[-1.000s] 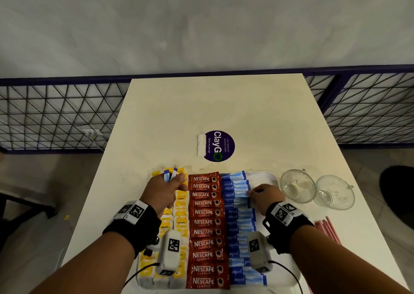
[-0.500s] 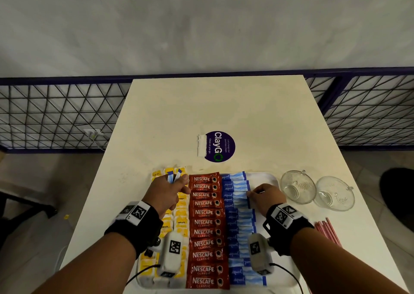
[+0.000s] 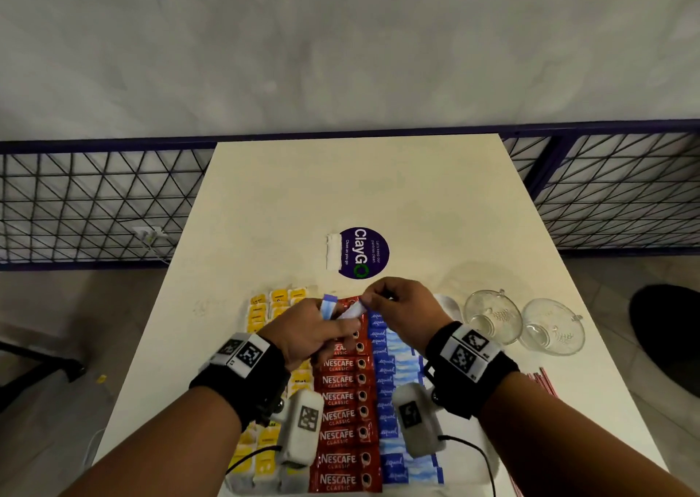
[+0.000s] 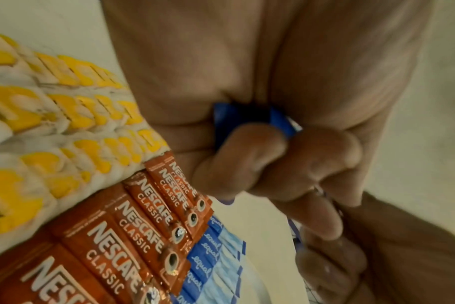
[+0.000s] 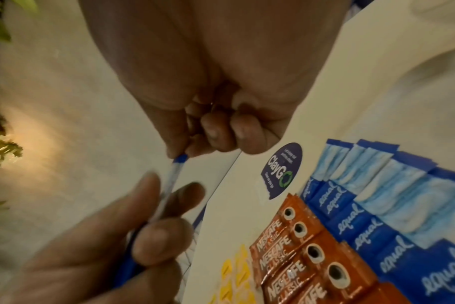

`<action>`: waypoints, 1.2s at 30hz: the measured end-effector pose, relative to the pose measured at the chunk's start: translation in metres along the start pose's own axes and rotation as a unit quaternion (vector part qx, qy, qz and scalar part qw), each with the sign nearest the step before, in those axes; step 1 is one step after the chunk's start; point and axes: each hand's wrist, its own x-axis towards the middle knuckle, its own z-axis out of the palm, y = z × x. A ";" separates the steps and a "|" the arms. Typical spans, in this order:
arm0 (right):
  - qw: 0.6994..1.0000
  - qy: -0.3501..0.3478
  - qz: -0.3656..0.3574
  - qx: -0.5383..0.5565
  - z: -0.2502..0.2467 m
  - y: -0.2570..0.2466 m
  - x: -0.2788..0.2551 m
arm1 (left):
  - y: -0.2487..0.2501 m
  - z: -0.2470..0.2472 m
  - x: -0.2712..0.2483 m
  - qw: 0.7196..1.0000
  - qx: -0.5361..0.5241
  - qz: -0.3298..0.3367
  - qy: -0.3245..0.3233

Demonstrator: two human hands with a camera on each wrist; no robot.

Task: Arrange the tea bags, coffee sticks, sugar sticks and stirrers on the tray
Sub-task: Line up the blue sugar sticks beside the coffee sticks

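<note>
Currently, both hands are raised above the far end of the tray [image 3: 450, 301], which lies on the surface [image 3: 378, 193].

Left hand [image 3: 314, 332]: fingers [image 4: 247, 156] are curled and clamped on blue-and-white sugar sticks [image 3: 328, 305], whose ends project beyond the knuckles.

Right hand [image 3: 401, 303]: thumb and forefinger pinch the far end of one sugar stick [image 5: 169, 185]; the near end of that stick lies between the left-hand fingers. The remaining right fingers [image 5: 247, 127] are curled in toward the palm.

Tray contents, by column:
- Left column: yellow tea bags [image 3: 265, 307], in overlapping rows.
- Middle column: red coffee sticks [image 3: 341, 417], overlapped from the near end to the far end of the tray.
- Right column: blue sugar sticks, row [image 3: 390, 383], just beside the coffee sticks.

Outside the tray:
- Two glass cups [image 3: 492, 320] lie to the right of the tray, touching each other.
- Red stirrers [image 3: 541, 379] lie on the surface right of the tray, nearer the person than the cups.
- A round purple sticker [image 3: 363, 252] is fixed to the surface just beyond the tray's far end.
</note>
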 end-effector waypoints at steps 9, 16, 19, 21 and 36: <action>0.983 0.053 0.105 0.143 -0.009 0.020 -0.004 | -0.010 -0.006 0.004 0.995 -0.037 0.003 0.092; 0.975 0.094 0.118 0.161 -0.015 0.015 -0.014 | -0.003 0.006 0.009 0.984 0.066 0.062 0.156; 0.974 0.108 0.106 0.169 -0.018 0.019 -0.013 | 0.002 0.013 0.010 0.980 0.057 0.084 0.171; 0.973 0.113 0.097 0.176 -0.018 0.022 -0.012 | 0.003 0.014 0.012 0.979 0.040 0.084 0.184; 0.971 0.115 0.202 0.058 -0.028 0.083 -0.025 | -0.035 -0.037 0.014 0.905 0.279 -0.053 0.315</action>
